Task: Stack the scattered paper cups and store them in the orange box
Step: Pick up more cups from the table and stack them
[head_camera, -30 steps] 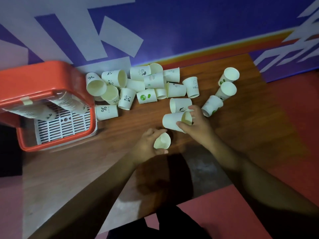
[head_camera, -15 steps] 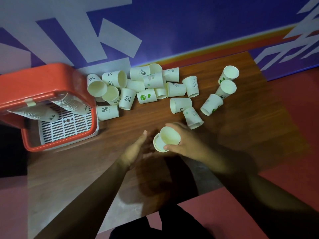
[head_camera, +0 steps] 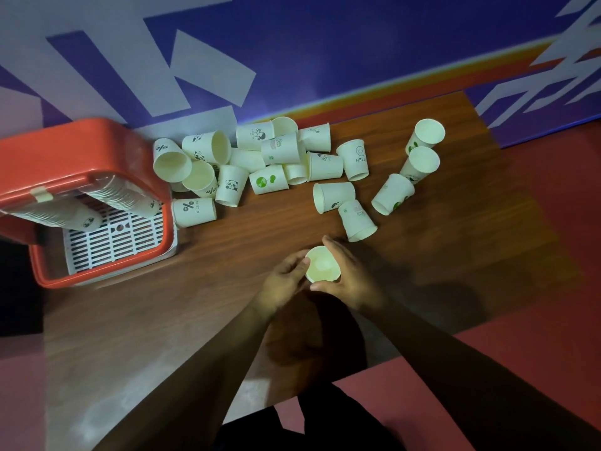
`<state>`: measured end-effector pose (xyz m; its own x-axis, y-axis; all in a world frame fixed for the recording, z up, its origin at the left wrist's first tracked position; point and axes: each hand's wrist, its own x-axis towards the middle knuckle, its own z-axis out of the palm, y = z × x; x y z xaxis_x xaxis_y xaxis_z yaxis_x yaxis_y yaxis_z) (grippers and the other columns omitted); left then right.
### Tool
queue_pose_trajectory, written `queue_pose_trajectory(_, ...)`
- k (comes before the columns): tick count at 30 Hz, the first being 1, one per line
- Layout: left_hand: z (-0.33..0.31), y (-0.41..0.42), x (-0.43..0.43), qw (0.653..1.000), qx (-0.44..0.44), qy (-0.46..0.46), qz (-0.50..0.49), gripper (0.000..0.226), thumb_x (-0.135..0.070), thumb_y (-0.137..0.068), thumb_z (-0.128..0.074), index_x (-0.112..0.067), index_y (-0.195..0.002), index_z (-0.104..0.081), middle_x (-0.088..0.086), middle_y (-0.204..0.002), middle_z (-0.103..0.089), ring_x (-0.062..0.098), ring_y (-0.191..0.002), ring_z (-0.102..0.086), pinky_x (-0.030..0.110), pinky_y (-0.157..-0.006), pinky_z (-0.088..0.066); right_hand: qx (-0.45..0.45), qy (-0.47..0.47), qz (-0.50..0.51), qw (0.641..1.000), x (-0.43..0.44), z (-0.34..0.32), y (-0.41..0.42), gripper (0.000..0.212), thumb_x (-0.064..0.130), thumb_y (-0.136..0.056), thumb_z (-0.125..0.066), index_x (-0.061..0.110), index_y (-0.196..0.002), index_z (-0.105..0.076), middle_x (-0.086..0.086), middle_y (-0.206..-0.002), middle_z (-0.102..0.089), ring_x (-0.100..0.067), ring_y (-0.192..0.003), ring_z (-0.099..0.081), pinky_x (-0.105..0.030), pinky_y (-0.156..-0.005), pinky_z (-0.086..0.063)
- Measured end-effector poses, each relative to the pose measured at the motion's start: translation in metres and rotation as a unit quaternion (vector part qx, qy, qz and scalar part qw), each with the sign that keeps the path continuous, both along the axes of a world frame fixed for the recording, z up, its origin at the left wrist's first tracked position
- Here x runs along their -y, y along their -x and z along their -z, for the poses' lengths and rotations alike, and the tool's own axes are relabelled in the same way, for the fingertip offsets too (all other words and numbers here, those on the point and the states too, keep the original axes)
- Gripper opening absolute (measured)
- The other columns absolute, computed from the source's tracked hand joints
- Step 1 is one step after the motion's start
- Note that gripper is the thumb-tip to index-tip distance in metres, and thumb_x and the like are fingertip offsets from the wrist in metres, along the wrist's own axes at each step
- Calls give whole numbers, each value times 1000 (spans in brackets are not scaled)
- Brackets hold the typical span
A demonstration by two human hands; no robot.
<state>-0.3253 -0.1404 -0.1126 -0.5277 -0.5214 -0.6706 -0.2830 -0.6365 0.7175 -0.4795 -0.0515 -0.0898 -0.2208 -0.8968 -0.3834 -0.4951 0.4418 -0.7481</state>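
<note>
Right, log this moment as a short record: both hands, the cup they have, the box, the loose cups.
left hand: grips the held cup from its left side
right hand: grips the same cup from the right
held cup: open mouth facing up, over the table
orange box: at the table's left end, two cup stacks lying inside
loose cups: many, mostly tipped on their sides, scattered beyond the hands

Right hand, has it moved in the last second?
Yes. The right hand has drawn back, down the frame, away from the scattered cups, holding a cup.
</note>
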Motion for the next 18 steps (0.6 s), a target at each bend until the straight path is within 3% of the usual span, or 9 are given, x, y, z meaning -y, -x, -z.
queue_pose_trajectory(3, -11, 10, 6, 997, 50, 59, 15, 35, -37, -102, -55, -22, -133, -60, -3, -129, -65, 10, -114, -62, 19, -85, -53, -3, 10, 77, 997, -8, -1, 20, 82, 47, -82, -72, 23, -150, -32, 3, -156, -33, -14, -142, -32, -34, -113, -33)
queue_pose_trajectory(6, -16, 22, 25, 979, 130, 157, 11, 31, -38, -101, -57, -19, -125, -61, -4, -122, -64, 14, -111, -59, 26, -88, -40, -141, 31, 167, 975, -11, 2, 47, 61, 51, -90, -59, 17, -139, -46, -8, -139, -49, -24, -124, -51, -26, -90, -42)
queue_pose_trajectory(9, -16, 42, 49, 961, 155, 226, 35, 33, -38, -99, -61, -17, -124, -57, 1, -128, -59, 17, -113, -59, 27, -87, -43, -186, 2, 181, 966, -2, 7, 68, 62, 48, -90, -60, 12, -139, -44, -12, -137, -46, -28, -119, -52, -28, -86, -40)
queue_pose_trajectory(14, -21, 78, 85, 874, 175, 428, 149, 45, -30, -93, -68, -15, -132, -52, 2, -133, -47, 18, -122, -47, 28, -100, -37, -204, -51, 193, 958, 26, 23, 74, 74, 56, -83, -64, 13, -138, -40, -13, -133, -47, -30, -119, -51, -40, -94, -46)
queue_pose_trajectory(18, -13, 107, 107, 814, 177, 504, 228, 59, -25, -85, -76, -8, -135, -50, 10, -140, -48, 29, -129, -46, 33, -108, -37, -188, -85, 212, 955, 39, 33, 71, 69, 52, -85, -62, 10, -136, -41, -14, -133, -50, -30, -120, -50, -38, -94, -44)
